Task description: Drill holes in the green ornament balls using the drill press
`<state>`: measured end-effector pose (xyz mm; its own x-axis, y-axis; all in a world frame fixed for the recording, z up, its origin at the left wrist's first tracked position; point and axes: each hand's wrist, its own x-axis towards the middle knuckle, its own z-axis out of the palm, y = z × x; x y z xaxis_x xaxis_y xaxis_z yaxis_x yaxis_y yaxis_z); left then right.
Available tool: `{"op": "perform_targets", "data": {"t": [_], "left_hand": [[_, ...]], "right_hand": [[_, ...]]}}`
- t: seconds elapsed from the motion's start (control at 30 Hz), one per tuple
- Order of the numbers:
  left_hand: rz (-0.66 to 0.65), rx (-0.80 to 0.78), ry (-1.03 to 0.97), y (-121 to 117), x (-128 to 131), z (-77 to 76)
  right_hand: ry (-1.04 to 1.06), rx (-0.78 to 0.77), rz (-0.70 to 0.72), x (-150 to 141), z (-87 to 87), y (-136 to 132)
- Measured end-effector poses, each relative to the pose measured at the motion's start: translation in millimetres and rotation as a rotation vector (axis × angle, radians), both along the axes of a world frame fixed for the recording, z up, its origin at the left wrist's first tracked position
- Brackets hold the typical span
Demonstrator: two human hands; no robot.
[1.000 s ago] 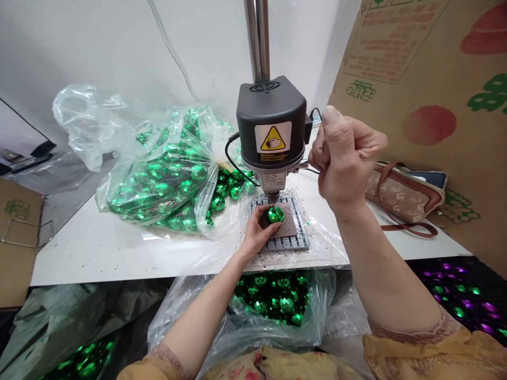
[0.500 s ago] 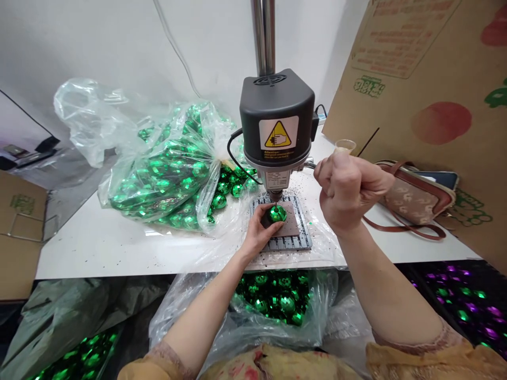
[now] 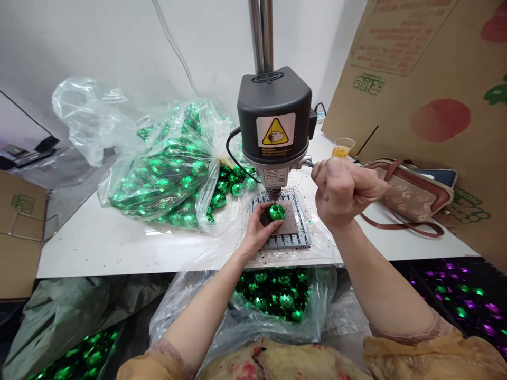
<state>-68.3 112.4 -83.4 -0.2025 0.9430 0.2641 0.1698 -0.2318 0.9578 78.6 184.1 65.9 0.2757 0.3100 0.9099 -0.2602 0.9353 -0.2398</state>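
A shiny green faceted ball (image 3: 277, 211) sat on a brown board (image 3: 292, 225), directly beneath the chuck (image 3: 274, 193) of a drill press (image 3: 275, 113); whether the bit had entered it was too small to tell. The left hand (image 3: 257, 228) gripped the ball from its left side, the fingers behind and the thumb in front, both pressed against it. The board lay on a slotted metal base (image 3: 303, 241), with dark shavings scattered around. The right hand (image 3: 340, 191) was closed in a fist, its fingers curled around the lever (image 3: 308, 162) at the drill's side, the far end hidden in the grip. Just behind that fist stood a small clear cup (image 3: 344, 142) with something yellow in it. To the left on the white tabletop (image 3: 99, 253) lay a clear plastic bag (image 3: 158, 182) full of green balls, more of them spilling from its mouth. To the right, a brown-trimmed handbag (image 3: 414, 198) rested against a large cardboard box (image 3: 396, 105). Below the front edge, another plastic bag (image 3: 317, 311) held more green balls.
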Motion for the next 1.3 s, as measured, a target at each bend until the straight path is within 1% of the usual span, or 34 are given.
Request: {"op": "perform_targets", "data": {"t": [0.3,0.47,0.63,0.8,0.87,0.9,0.97,1.1,1.17,1.23,1.27,1.3], "left_hand": [[-0.002,0.0,0.015,-2,0,2.7],[-0.021,-0.007,0.016,-2,0,2.8],[-0.017,-0.01,0.013,-1,-1,2.6],[0.001,-0.005,0.024,-1,-1,2.8],[-0.003,-0.006,0.027,-2,-1,2.6],[-0.004,-0.007,0.026,-2,-1,2.4],[0.0,-0.01,0.018,-2,0,2.3],[0.021,-0.007,0.001,0,2,5.8],[0.079,0.009,0.01,-5,3,9.6],[0.178,0.055,0.081,-18,6,12.8],[0.201,0.097,0.151,-29,7,13.3],[0.186,0.151,0.241,-42,9,12.7]], "right_hand": [[-0.004,0.084,-0.006,1,-8.5,2],[-0.031,0.108,-0.002,2,-12.5,4],[-0.044,0.124,-0.032,3,-14.6,3],[-0.081,0.146,0.018,5,-22.7,-1],[-0.067,0.123,0.022,5,-21.2,-4],[-0.046,0.102,0.018,4,-17.4,-5],[-0.003,0.015,0.013,2,-2.9,-6],[-0.035,-0.281,0.061,-2,39.6,2],[-0.072,-0.347,0.106,-3,55.1,7],[-0.082,-0.352,0.141,-3,62.5,11],[-0.079,-0.345,0.151,-3,63.7,12],[-0.077,-0.339,0.162,-3,63.8,12]]}}
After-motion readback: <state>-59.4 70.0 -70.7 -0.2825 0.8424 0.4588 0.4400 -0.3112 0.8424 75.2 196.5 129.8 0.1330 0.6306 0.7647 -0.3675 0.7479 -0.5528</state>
